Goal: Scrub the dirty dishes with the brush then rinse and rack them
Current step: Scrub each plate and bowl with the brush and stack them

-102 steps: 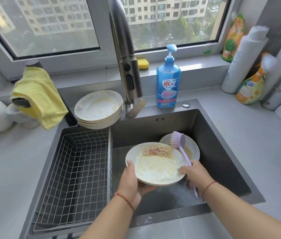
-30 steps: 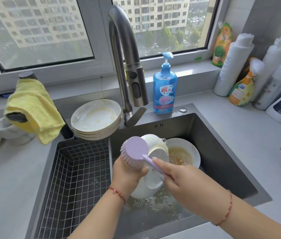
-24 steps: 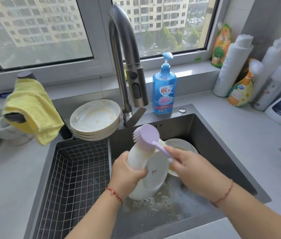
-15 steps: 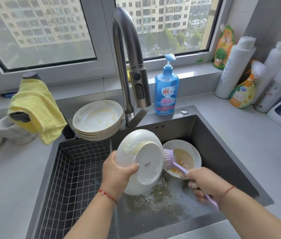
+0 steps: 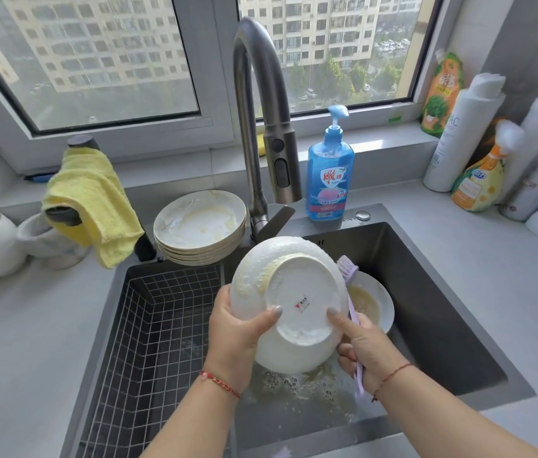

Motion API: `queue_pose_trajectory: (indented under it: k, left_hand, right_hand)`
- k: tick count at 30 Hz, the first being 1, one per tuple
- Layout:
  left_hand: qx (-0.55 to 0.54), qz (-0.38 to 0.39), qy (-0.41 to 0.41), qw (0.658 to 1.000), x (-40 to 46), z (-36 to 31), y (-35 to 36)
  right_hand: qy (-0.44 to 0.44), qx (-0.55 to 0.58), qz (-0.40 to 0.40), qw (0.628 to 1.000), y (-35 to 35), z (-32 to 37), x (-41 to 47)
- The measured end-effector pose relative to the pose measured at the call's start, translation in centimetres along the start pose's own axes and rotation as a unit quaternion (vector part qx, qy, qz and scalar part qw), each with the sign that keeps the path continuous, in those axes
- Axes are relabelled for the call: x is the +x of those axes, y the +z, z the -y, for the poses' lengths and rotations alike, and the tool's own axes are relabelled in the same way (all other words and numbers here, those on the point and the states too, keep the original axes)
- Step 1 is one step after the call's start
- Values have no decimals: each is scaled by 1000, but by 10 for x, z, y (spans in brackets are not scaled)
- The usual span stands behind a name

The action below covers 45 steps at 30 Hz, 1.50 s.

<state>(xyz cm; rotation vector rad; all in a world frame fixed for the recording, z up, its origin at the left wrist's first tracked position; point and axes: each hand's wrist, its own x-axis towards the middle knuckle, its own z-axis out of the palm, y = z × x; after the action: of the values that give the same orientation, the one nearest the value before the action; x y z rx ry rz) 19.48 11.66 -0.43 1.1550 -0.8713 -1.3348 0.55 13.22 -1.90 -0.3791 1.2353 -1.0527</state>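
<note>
plate (image 5: 294, 302): stiff, breakable, soapy-slick, best held by rim | left hand (image 5: 234, 328): gripping rim | right hand (image 5: 365, 342): clasping brush (image 5: 348, 276), thumb steadying plate

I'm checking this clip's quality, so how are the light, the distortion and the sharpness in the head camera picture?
Head view: daylight from the window lights the scene evenly, with soft shadows; the wide-angle lens bends the window frame and the counter edges; the plate and both hands are sharp.
</note>
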Motion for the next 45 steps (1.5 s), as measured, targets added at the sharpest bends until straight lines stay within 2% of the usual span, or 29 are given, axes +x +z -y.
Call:
queue_pose_trajectory:
  k: [3, 5, 9, 11, 13, 17, 20, 24, 27, 29, 32, 33, 35, 36, 38, 39, 41, 43, 45]
  left_hand:
    - [85, 16, -13, 996, 3, -9, -13]
    - [162, 43, -22, 986, 8, -19, -20]
    - [332, 136, -13, 933, 14, -36, -23]
    - [399, 176, 6, 900, 13, -40, -19]
    - [433, 202, 27, 878, 11, -40, -15]
    - [416, 184, 57, 889, 8, -37, -11]
    - [411, 146, 76, 897, 9, -35, -10]
    - [415, 76, 77, 903, 10, -33, -15]
    - [404, 44, 84, 910, 10, -32, -15]
    - [406, 42, 87, 909, 9, -31, -12]
    - [410, 35, 78, 908, 11, -28, -8]
    - [421, 30, 75, 904, 11, -26, -7]
    - [446, 37, 79, 891, 12, -22, -4]
    - [432, 34, 79, 898, 11, -21, -3]
    - [434, 45, 80, 896, 7, -22, -1]
    - [455, 52, 85, 885, 7, -25, 0]
    - [420, 30, 84, 903, 7, -24, -4]
    - [382, 22, 80, 920, 7, -25, -11]
    - [367, 17, 77, 927, 6, -24, -16]
  right_hand:
    - [-42, -112, 11, 993, -6, 15, -6]
    - [-72, -229, 25, 970, -10, 31, -7]
    - [-152, -469, 57, 868, -9, 56, -10]
    - [-164, -532, 71, 828, -3, 61, -14]
    - [-179, -560, 74, 806, 1, 63, -15]
    - [-220, -545, 38, 808, 5, 64, -18]
    - [-265, -486, -14, 833, 4, 62, -25]
    - [-224, -406, -48, 885, -10, 49, -37]
    - [-160, -381, -65, 909, -16, 35, -37]
    - [-154, -388, -56, 907, -10, 31, -41]
    - [-237, -447, -2, 862, 11, 35, -61]
    - [-260, -486, 23, 834, 18, 37, -70]
    - [-285, -591, 78, 750, 33, 34, -86]
    - [-283, -635, 96, 712, 41, 32, -95]
    - [-266, -676, 92, 681, 49, 35, -102]
    - [-260, -682, 72, 680, 48, 40, -100]
    - [-256, -660, 15, 707, 37, 47, -86]
    - [-221, -607, -28, 762, 19, 50, -66]
    - [-147, -553, -46, 818, 2, 48, -48]
